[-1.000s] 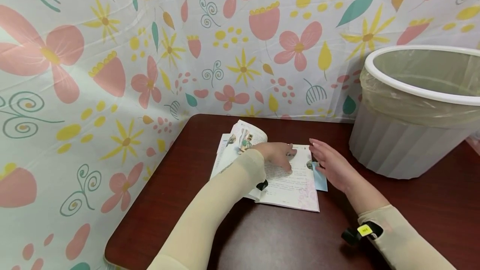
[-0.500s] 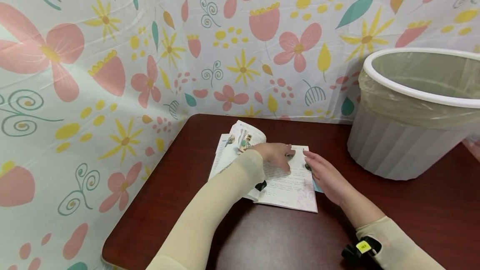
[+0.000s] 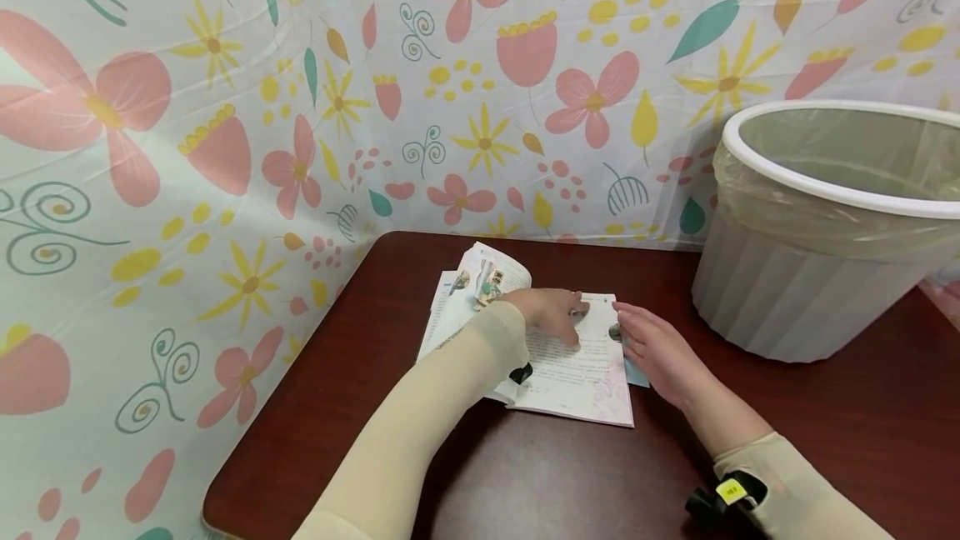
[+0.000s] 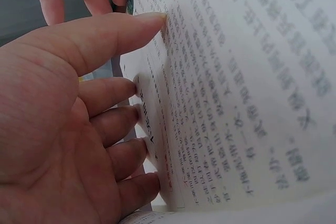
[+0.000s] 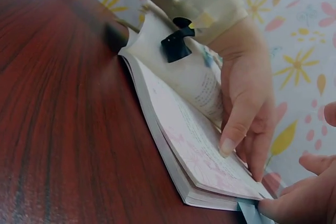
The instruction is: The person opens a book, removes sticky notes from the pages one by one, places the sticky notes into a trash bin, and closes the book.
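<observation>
An open book [image 3: 585,398] with printed text lies on the table, its left pages curling up. My left hand [image 3: 553,315] rests across the right-hand page, fingertips and thumb touching the paper, as the left wrist view shows close up with the hand [image 4: 68,108] against the text. At the book's right edge is my right hand [image 3: 663,357], its fingers extended along the page border. A pale blue slip [image 3: 637,374] sticks out from that edge beside the right hand; the right wrist view shows the slip [image 5: 250,211] hanging at the page corner near the right fingers [image 5: 302,203].
The dark red-brown wooden table [image 3: 322,407] has a rounded front-left corner. A large grey waste bin [image 3: 795,298] with a white rim and clear liner stands to the right. Flower-patterned cloth [image 3: 337,40] hangs behind and to the left.
My right hand has moved left and slightly down to the book's right edge, now covering part of the blue slip. The left hand stays on the page.
</observation>
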A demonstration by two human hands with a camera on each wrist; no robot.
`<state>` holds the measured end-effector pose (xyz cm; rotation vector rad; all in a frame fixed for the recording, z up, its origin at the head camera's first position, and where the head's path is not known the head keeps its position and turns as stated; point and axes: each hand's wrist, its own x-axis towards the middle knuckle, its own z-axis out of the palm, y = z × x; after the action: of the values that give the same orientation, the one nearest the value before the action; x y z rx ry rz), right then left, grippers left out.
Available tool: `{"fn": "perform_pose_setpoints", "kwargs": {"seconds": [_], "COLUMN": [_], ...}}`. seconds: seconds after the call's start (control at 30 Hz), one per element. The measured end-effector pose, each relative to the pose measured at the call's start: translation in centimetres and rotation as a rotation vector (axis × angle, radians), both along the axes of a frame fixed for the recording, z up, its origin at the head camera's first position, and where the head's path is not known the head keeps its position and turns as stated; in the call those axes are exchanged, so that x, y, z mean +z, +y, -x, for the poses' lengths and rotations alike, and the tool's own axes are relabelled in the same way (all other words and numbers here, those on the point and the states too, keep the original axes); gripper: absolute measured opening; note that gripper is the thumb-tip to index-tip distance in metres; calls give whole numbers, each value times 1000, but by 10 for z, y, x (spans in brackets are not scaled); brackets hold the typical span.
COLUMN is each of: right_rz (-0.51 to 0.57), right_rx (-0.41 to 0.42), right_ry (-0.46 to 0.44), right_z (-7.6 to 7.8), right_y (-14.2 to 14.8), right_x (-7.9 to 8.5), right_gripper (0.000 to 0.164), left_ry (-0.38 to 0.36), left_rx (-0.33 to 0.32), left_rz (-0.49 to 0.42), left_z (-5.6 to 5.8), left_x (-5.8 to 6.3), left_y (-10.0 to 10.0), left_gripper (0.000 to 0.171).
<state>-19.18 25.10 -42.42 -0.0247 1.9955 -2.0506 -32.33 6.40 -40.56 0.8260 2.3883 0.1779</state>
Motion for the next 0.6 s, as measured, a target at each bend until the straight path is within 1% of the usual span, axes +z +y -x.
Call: {"fn": "perform_pose_setpoints", "kwargs": {"seconds": [0.2, 0.37, 0.47, 0.6], "right_rz": [45, 42, 53, 102], "right_rx": [-50, -90, -104, -120], "right_ry": [-2, -15, -17, -32], "right_z": [3, 3, 4, 4], "right_y": [4, 8, 9, 11], "right_x": [0, 0, -1, -2], "right_gripper": [74, 75, 75, 71], "left_ry": [-13, -21, -10, 15], "left_rx": [1, 6, 8, 13], "left_rz": [-32, -45, -48, -46], "left_z": [1, -1, -2, -3], "left_x": [-1, 0, 1, 2], "left_y": [-1, -2, -2, -2], "left_gripper": [85, 84, 84, 83]}}
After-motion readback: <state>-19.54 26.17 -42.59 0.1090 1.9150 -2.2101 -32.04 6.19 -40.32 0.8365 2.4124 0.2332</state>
